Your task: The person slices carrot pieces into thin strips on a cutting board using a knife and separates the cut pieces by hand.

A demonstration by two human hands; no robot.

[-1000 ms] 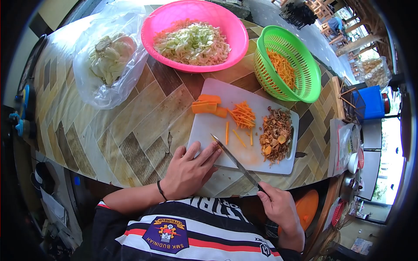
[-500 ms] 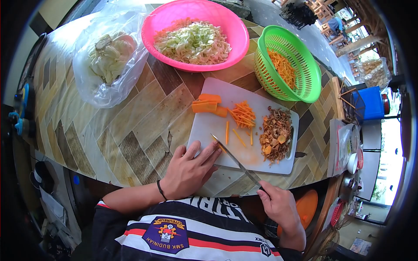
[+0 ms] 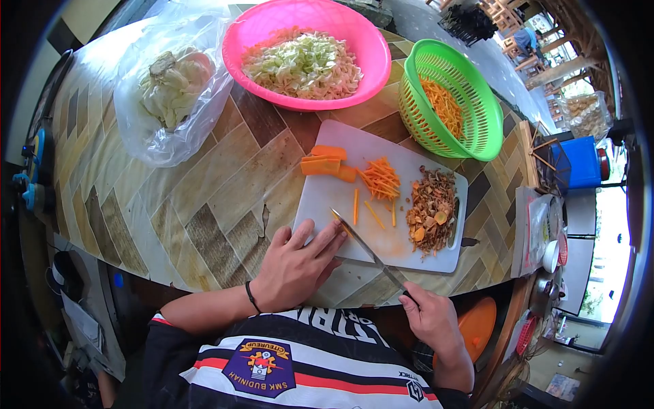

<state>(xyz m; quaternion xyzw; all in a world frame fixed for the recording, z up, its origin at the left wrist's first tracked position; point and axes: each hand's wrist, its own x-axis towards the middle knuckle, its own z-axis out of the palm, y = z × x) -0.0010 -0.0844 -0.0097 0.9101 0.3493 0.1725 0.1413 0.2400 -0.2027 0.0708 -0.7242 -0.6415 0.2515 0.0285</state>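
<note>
My right hand (image 3: 430, 319) grips the dark handle of a knife (image 3: 373, 258), whose blade slants across the white cutting board (image 3: 323, 238). My left hand (image 3: 300, 262) lies at the board's near left edge, fingertips bent down beside the blade. A sliver of orange carrot shows between these fingers and the knife; the rest is hidden. Ahead are stacked carrot slices (image 3: 325, 163), a pile of carrot sticks (image 3: 380, 180) and a few loose sticks. A heap of brownish peelings and carrot scraps (image 3: 431, 211) covers the board's right side.
Beyond the board stand a pink basin (image 3: 238, 61) of shredded cabbage and a green basket (image 3: 485, 119) with carrot shreds. A clear plastic bag (image 3: 174, 153) holding a cabbage (image 3: 170, 88) lies at left. The table's rounded edge runs close to my body.
My right hand and the knife handle have shifted very slightly to the left. My left hand and the food on the board look the same.
</note>
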